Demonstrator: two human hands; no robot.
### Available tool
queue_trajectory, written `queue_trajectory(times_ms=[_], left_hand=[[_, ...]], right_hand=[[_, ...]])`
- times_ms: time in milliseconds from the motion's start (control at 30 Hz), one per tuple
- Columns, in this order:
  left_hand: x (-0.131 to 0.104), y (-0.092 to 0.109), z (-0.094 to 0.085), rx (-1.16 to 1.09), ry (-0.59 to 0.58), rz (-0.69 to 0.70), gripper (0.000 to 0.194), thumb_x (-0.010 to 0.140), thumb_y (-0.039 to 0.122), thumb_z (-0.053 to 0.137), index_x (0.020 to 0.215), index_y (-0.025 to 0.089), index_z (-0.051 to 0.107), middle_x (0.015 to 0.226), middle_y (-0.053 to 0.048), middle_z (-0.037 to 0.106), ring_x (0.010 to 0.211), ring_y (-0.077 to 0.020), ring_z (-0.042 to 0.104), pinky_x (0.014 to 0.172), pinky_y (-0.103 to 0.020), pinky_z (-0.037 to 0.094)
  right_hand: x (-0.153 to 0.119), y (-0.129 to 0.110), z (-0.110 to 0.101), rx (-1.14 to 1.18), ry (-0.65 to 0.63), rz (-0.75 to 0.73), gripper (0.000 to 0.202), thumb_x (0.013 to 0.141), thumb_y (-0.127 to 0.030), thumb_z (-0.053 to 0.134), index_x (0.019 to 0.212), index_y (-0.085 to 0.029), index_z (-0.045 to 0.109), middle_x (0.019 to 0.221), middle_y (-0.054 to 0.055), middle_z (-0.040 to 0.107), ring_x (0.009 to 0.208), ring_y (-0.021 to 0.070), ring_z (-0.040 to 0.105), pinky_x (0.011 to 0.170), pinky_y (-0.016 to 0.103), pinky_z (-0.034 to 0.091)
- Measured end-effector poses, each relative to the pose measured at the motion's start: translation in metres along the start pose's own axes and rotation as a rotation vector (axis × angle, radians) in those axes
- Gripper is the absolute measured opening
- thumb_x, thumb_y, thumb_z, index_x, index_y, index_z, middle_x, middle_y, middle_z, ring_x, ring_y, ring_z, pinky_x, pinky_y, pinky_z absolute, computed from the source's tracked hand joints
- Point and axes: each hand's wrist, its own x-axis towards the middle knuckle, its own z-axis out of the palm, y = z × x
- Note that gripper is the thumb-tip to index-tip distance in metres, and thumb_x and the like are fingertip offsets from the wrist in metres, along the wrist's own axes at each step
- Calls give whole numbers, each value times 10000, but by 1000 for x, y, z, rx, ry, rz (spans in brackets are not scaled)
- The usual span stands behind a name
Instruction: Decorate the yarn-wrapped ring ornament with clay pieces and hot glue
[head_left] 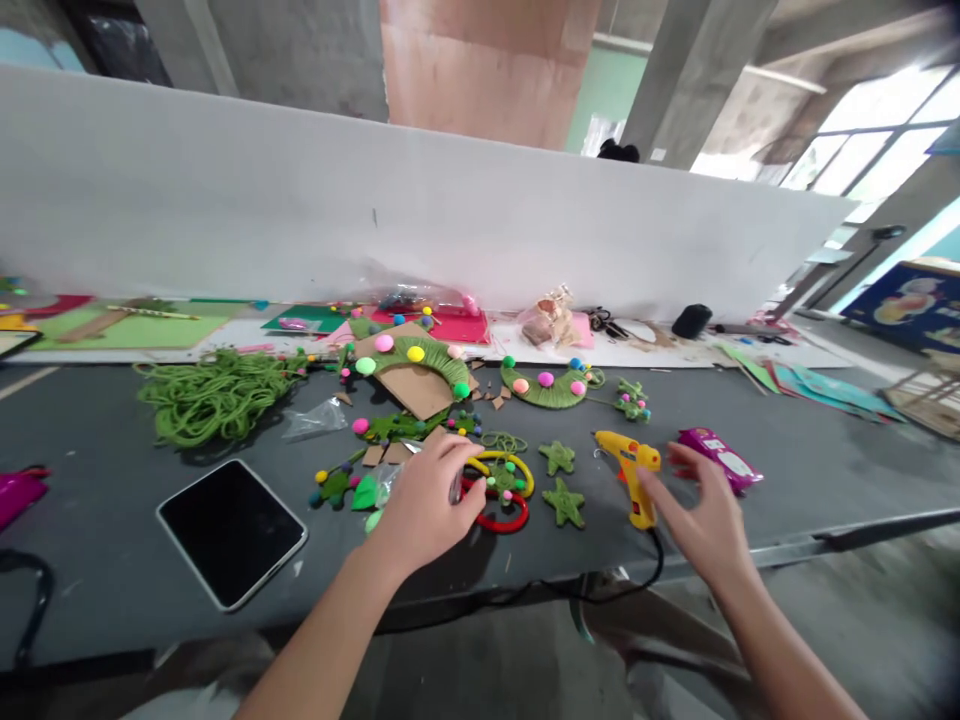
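My left hand [427, 500] curves over scissors [523, 480] with one yellow and one red handle; its thumb and fingers lie on either side of the pivot, and it hides part of the blades. A small green star with pompoms [504, 482] shows by the handles. My right hand [709, 510] has its thumb and fingers spread beside a yellow glue gun [636, 470], thumb nearest the grip, with nothing seen held. Two green stars [564, 502] lie between the hands. Beyond them are a yarn-wrapped arch with pompoms [442, 365] and a smaller green crescent [551, 390].
A tablet [232, 532] and a green yarn heap [217, 398] are at left. A purple packet [720, 458] lies beyond my right hand. The glue gun's black cord [654, 568] hangs over the front edge. Papers line the white partition [420, 220].
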Motion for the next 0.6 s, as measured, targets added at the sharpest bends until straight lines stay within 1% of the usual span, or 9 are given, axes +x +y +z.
queue_trajectory(times_ms=[67, 100, 133, 167, 267, 367, 433, 533, 600], left_hand=[[-10, 3, 2, 29, 6, -10, 377, 937, 356, 641, 1280, 210, 699, 1408, -147, 660, 1356, -385, 604, 1121, -575, 517], [-13, 4, 4, 41, 12, -15, 398, 924, 371, 664, 1285, 205, 698, 1430, -156, 650, 1371, -407, 589, 1132, -610, 501], [-16, 4, 5, 49, 19, -18, 413, 914, 378, 682, 1287, 203, 698, 1443, -161, 644, 1375, -419, 584, 1141, -633, 489], [-19, 4, 6, 54, 27, -19, 419, 906, 376, 695, 1287, 202, 698, 1446, -163, 644, 1368, -421, 589, 1146, -641, 485], [-24, 2, 4, 54, 54, -8, 406, 908, 361, 705, 1284, 207, 699, 1427, -155, 658, 1338, -394, 617, 1144, -614, 505], [-29, 1, -1, 39, 89, 11, 325, 958, 338, 656, 1256, 219, 706, 1413, -146, 669, 1321, -355, 640, 1116, -559, 546], [-35, 2, -2, 19, 118, 24, 262, 990, 310, 616, 1216, 225, 717, 1390, -135, 686, 1298, -315, 665, 1099, -496, 571], [-44, 4, -3, -6, 178, 44, 211, 1029, 270, 558, 1142, 234, 733, 1324, -105, 726, 1249, -247, 699, 1081, -393, 588], [-45, 1, -11, 0, 222, 54, 220, 1043, 268, 530, 1096, 239, 742, 1255, -84, 757, 1194, -215, 721, 1056, -344, 592]], right_hand=[[-4, -13, -6, 62, 170, -81, 565, 900, -591, 669, 1300, -194, 628, 1214, 155, 692, 1078, 324, 653, 973, 537, 509], [-7, -21, -7, 111, 260, -152, 498, 911, -523, 683, 1281, -191, 640, 1208, 156, 688, 1086, 324, 645, 971, 537, 510], [-11, -31, -8, 169, 308, -240, 425, 913, -448, 703, 1247, -190, 656, 1185, 155, 689, 1073, 321, 644, 951, 531, 517], [-15, -41, -7, 204, 310, -303, 352, 909, -395, 714, 1197, -197, 670, 1157, 145, 695, 1044, 308, 649, 928, 516, 529], [-29, -71, 2, 262, 183, -430, 191, 902, -284, 728, 1072, -207, 688, 1038, 109, 718, 988, 280, 674, 918, 485, 551], [-38, -94, 11, 291, 21, -478, 72, 940, -219, 676, 1011, -215, 690, 900, 48, 715, 819, 203, 679, 789, 361, 568], [-42, -103, 15, 295, -79, -476, 54, 959, -188, 651, 985, -215, 690, 805, 13, 690, 718, 163, 649, 695, 295, 548], [-47, -112, 21, 303, -188, -465, 74, 972, -166, 633, 981, -205, 695, 755, -2, 677, 659, 136, 619, 642, 252, 533], [-53, -119, 23, 317, -249, -477, 84, 973, -167, 628, 981, -207, 701, 746, -9, 687, 629, 121, 613, 616, 229, 529]])
